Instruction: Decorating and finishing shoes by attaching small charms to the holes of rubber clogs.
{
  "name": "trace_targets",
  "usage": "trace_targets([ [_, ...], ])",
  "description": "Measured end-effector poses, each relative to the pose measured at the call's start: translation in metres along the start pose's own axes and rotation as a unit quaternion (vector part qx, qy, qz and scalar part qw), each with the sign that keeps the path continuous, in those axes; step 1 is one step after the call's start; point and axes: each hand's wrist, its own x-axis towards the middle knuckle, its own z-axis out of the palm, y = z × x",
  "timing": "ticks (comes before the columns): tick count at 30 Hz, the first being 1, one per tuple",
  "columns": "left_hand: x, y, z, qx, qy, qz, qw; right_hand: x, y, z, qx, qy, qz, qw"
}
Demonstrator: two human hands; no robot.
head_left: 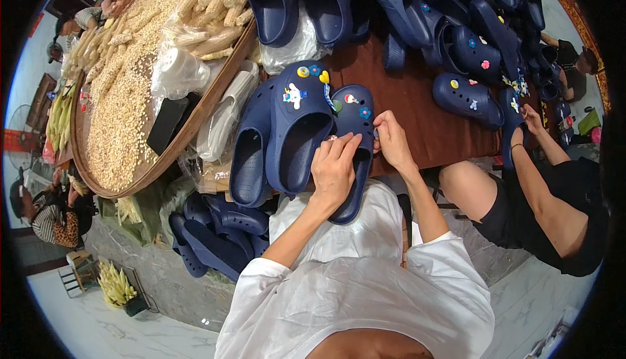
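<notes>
A navy clog with several charms on its toe rests over my lap, tilted toe-away at the table's edge. My left hand is closed on its near-left side, fingertips over the strap area, where a small pinkish bit shows under them. Against the clog's right side my right hand is pinched; what its fingertips hold is too small and covered to name. Just left stands a pair of navy clogs, one with a white figure, a yellow ring and flower charms, the other partly behind it.
Many navy clogs crowd the brown table. To the left, a large round tray holds corn kernels, cobs and a black phone-like object. More clogs lie low at left. A co-worker on the right handles another clog.
</notes>
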Motion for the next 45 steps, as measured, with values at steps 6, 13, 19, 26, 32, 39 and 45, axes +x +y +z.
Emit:
trace_targets([
  [6, -0.006, -0.001, -0.007, -0.058, 0.006, -0.023, 0.998, 0.007, 0.024, -0.005, -0.199, 0.08, -0.069, 0.974],
  [13, -0.018, -0.003, -0.019, -0.092, 0.022, -0.064, 0.993, 0.013, -0.011, -0.001, -0.174, 0.095, -0.101, 0.975],
  [19, -0.006, -0.002, -0.024, -0.073, -0.012, -0.081, 0.994, 0.037, -0.033, 0.006, -0.252, 0.056, -0.027, 0.966],
  [26, -0.004, -0.009, -0.023, -0.035, -0.04, -0.057, 0.997, 0.038, -0.033, 0.006, -0.288, 0.013, -0.083, 0.954],
  [32, -0.009, -0.013, -0.019, -0.035, -0.017, -0.054, 0.998, 0.035, -0.015, 0.008, -0.294, 0.056, -0.139, 0.944],
  [39, -0.011, -0.014, -0.018, -0.045, -0.014, -0.046, 0.998, 0.025, 0.008, 0.0, -0.304, 0.118, -0.183, 0.928],
  [45, -0.011, -0.015, -0.018, -0.046, -0.015, -0.048, 0.998, 0.04, -0.031, 0.006, -0.293, 0.126, -0.267, 0.909],
])
